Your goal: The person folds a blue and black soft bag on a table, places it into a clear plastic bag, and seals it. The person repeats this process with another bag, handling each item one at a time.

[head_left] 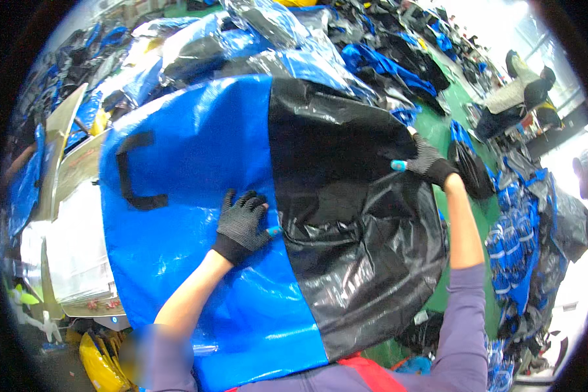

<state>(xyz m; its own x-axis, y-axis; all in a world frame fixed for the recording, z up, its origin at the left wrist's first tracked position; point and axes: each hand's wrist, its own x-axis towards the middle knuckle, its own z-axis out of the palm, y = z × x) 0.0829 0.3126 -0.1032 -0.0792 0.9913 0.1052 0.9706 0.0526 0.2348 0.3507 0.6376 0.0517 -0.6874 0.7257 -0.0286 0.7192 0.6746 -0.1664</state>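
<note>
Blue-and-black bag [196, 163] is pressed flat by left grip [242, 222]; its three-o'clock edge is pinched by right grip [428, 163].

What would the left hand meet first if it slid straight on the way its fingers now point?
The left hand lies flat on the big bag's blue panel, fingers pointing away up the bag. It would likely cross more blue panel first, then the heap of bagged items beyond the top edge; depth is unclear.

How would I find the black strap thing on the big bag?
Find the big bag, half blue, half black, under both hands. On its blue half, up left of the left hand, sits the strap. It's the only black loop on the blue.
</note>
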